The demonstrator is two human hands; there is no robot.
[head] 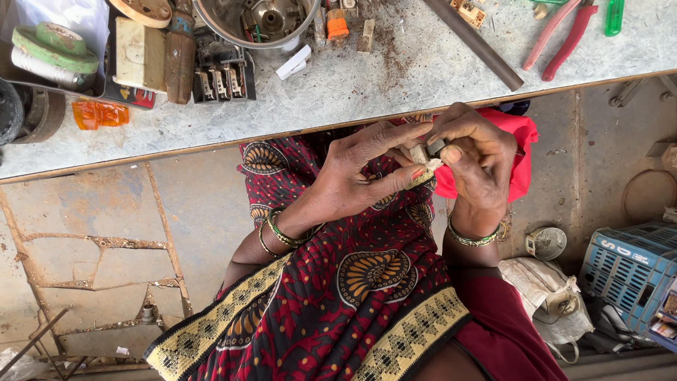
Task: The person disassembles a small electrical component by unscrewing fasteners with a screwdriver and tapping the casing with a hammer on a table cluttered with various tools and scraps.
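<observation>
1. Just right of the frame's centre, the left hand point(352, 176) and the right hand point(479, 159) meet over the person's lap, below the edge of the worktop point(367, 88).
2. Between them sits a small pale part point(421, 154); the left grip pinches it with thumb and fingers.
3. The right grip is clenched on a small dark piece point(436, 147) pressed against the pale part.
4. A red cloth point(520, 152) shows behind the right hand.
5. On the worktop, at upper right, lie red-handled pliers point(564, 32) and a dark rod point(474, 42).
6. A metal bowl point(257, 25) stands at top centre.
7. A blue crate point(624, 271) sits on the floor at the lower right.
</observation>
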